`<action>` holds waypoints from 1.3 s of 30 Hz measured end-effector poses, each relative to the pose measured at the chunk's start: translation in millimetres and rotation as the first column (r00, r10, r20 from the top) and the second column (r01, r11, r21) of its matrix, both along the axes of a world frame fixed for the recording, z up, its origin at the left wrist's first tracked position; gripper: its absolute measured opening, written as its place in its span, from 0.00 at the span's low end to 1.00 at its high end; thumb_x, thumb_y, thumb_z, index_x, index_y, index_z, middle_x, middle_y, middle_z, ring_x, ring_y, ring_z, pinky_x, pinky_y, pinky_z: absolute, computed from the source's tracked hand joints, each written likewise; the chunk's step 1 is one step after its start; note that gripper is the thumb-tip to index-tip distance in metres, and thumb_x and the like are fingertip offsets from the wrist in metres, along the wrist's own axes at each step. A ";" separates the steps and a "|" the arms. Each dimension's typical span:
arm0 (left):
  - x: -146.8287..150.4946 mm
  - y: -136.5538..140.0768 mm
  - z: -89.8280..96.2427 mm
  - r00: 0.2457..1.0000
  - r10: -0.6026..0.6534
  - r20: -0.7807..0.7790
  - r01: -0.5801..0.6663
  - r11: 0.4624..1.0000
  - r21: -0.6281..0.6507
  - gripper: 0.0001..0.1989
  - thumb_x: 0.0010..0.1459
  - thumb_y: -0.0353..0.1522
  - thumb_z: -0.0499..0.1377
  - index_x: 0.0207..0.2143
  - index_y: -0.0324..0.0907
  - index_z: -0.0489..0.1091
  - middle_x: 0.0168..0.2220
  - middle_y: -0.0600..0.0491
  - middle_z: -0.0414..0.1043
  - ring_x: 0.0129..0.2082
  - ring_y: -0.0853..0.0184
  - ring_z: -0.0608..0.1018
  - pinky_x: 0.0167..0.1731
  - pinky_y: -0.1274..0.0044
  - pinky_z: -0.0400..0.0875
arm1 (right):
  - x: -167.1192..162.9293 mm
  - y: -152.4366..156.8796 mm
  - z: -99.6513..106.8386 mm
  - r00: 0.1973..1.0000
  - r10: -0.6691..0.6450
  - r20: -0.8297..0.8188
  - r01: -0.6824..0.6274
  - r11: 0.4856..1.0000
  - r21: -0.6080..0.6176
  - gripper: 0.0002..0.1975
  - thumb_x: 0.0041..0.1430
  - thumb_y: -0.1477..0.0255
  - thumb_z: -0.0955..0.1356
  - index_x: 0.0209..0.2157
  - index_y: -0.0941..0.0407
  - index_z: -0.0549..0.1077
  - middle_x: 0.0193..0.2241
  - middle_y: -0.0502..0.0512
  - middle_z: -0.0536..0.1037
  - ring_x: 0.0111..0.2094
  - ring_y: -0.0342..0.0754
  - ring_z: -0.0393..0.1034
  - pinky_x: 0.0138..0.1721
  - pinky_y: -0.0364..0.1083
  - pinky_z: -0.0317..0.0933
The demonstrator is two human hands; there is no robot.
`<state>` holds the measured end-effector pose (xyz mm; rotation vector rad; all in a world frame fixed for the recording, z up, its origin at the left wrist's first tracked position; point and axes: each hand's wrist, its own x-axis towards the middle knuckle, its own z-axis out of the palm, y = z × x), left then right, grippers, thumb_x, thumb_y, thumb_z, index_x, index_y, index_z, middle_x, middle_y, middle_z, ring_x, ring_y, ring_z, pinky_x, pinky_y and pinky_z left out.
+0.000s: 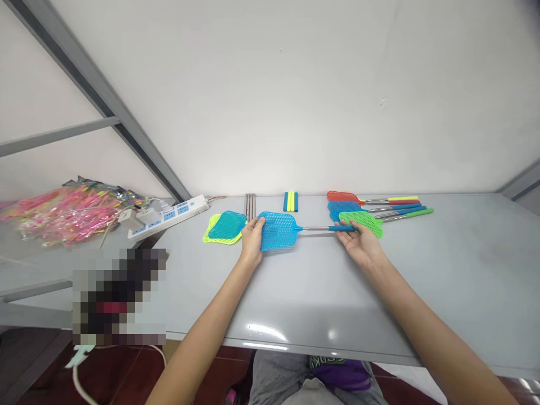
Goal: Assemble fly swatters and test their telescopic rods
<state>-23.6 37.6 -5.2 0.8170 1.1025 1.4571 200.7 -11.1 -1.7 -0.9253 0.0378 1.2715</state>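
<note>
A blue fly swatter (278, 231) with a metal rod and a blue handle (337, 228) is held level above the grey table. My left hand (252, 239) pinches the outer edge of its mesh head. At the other end, my right hand (358, 241) has its thumb and fingers on the handle. Behind that hand lie several assembled swatters, with a green mesh head (366, 223), a blue one (342, 210) and a red one (342, 196). Left of my left hand are loose heads, a teal one (226, 225) over a yellow one (211, 232).
Metal rods (250, 206) and loose blue and yellow handle sleeves (291, 201) lie near the wall. A white power strip (172, 216) with plugs sits at the left, beside plastic-wrapped pink items (84, 211). The table's front edge (312, 350) runs before my lap.
</note>
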 end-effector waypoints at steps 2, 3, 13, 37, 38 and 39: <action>-0.2 -0.1 -0.1 1.000 -0.003 0.000 0.003 1.000 -0.002 0.11 0.39 0.34 0.61 0.27 0.38 0.69 0.23 0.55 0.72 0.24 0.70 0.73 0.26 0.78 0.67 | -0.2 -0.1 0.4 1.000 0.004 0.001 -0.004 1.000 -0.001 0.05 0.50 0.81 0.59 0.27 0.58 0.61 0.29 0.55 0.70 0.34 0.47 0.70 0.30 0.44 0.69; -0.4 -0.2 -0.2 1.000 -0.004 0.000 0.004 1.000 -0.003 0.10 0.39 0.34 0.61 0.27 0.38 0.69 0.23 0.55 0.72 0.24 0.70 0.73 0.26 0.78 0.67 | -0.2 -0.1 0.5 1.000 0.005 0.001 -0.005 1.000 -0.001 0.05 0.50 0.81 0.59 0.27 0.58 0.61 0.29 0.55 0.70 0.34 0.46 0.70 0.30 0.44 0.69; -1.1 0.4 0.6 1.000 0.030 -0.002 -0.030 0.999 -0.011 0.12 0.38 0.34 0.62 0.28 0.38 0.70 0.24 0.55 0.72 0.25 0.70 0.73 0.30 0.77 0.67 | -0.7 -1.0 2.2 1.000 0.008 0.006 -0.009 0.999 0.039 0.04 0.51 0.80 0.59 0.28 0.58 0.61 0.28 0.55 0.71 0.34 0.47 0.70 0.32 0.45 0.68; -4.8 8.9 -9.0 0.997 0.079 -0.015 -0.079 0.997 -0.004 0.10 0.38 0.32 0.60 0.28 0.39 0.70 0.29 0.54 0.71 0.31 0.69 0.73 0.33 0.78 0.65 | -0.8 1.0 0.1 0.993 0.089 0.084 -0.104 0.976 0.193 0.08 0.48 0.85 0.61 0.27 0.58 0.63 0.25 0.51 0.72 0.31 0.42 0.70 0.36 0.44 0.66; -5.0 8.9 -9.0 0.997 0.080 -0.018 -0.080 0.997 -0.004 0.11 0.38 0.32 0.60 0.28 0.39 0.69 0.30 0.54 0.71 0.31 0.69 0.73 0.33 0.77 0.66 | -1.5 0.7 0.0 0.991 0.096 0.094 -0.113 0.975 0.191 0.08 0.48 0.85 0.62 0.27 0.58 0.63 0.25 0.50 0.71 0.31 0.41 0.70 0.36 0.45 0.67; -5.3 8.9 -8.8 0.997 0.080 -0.021 -0.080 0.997 -0.004 0.11 0.38 0.31 0.59 0.29 0.39 0.69 0.30 0.54 0.71 0.32 0.69 0.73 0.33 0.77 0.66 | -2.3 0.5 -0.1 0.989 0.105 0.101 -0.123 0.974 0.193 0.08 0.47 0.85 0.63 0.27 0.57 0.63 0.25 0.49 0.71 0.30 0.41 0.70 0.36 0.46 0.67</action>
